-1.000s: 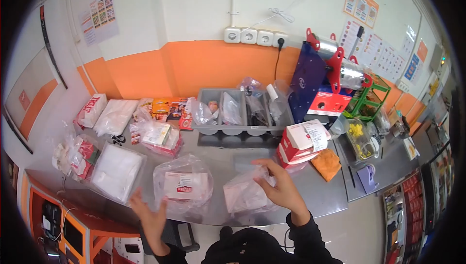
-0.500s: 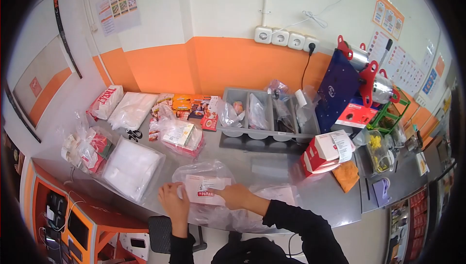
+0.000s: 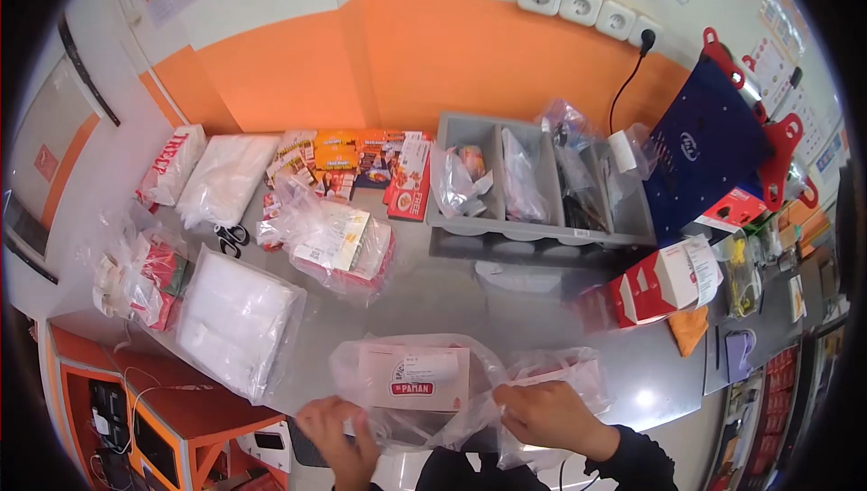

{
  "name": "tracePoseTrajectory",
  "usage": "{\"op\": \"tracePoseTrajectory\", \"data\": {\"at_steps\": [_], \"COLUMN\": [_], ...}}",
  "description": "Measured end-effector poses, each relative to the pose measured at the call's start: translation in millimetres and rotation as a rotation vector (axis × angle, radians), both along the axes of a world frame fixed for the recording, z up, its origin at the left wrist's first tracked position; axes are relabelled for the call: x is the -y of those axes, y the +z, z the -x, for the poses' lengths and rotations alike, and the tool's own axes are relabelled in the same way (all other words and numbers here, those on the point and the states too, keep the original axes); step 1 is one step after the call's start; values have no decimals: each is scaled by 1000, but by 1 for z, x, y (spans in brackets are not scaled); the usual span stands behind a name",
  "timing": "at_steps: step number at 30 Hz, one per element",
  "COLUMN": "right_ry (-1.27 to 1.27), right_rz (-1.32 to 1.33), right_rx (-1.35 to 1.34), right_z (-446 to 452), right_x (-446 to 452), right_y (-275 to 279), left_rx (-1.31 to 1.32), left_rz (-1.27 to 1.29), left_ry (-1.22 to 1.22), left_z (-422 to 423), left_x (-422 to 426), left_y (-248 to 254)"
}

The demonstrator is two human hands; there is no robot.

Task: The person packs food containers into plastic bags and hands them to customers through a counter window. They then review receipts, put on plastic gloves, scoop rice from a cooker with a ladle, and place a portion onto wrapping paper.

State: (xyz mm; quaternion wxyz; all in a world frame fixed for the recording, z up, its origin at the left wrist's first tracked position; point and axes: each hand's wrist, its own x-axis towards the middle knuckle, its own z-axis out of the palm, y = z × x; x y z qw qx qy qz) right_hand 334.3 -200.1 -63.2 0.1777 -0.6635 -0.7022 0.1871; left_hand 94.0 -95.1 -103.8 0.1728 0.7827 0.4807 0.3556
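Note:
A white and red box (image 3: pixel 415 377) with a printed label lies inside a clear plastic bag (image 3: pixel 483 360) near the front edge of the steel table. My left hand (image 3: pixel 341 432) is at the bag's lower left edge, fingers bent and apart from the thumb; whether it grips the plastic is unclear. At the bag's right side, my right hand (image 3: pixel 548 414) has its fingers pinched on the plastic. Just beyond that hand, a second bagged box (image 3: pixel 569 378) lies partly hidden behind it.
A grey divided bin (image 3: pixel 542 230) holds bagged items at the back. White packs (image 3: pixel 237 324), a bagged box (image 3: pixel 339 247) and scissors (image 3: pixel 232 239) lie left. A red and white box (image 3: pixel 659 283) and orange cloth (image 3: pixel 689 332) are right.
The view has moved closer to the table. My right hand has left the box's label and now pinches the bag's right side. My left hand has moved down to the bag's lower left edge.

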Motion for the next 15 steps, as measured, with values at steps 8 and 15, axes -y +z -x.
{"op": "tracePoseTrajectory", "data": {"at_steps": [8,15], "right_ry": [-77,-49], "right_rz": [23,61], "right_rx": [-94,-134], "right_z": [2,0], "right_x": [-11,-7], "right_y": [1,2], "left_rx": [0,-113], "left_rz": [184,242], "left_ry": [-304,-246], "left_z": [-56,-45], "left_x": [-21,-5], "left_y": [-72,-79]}}
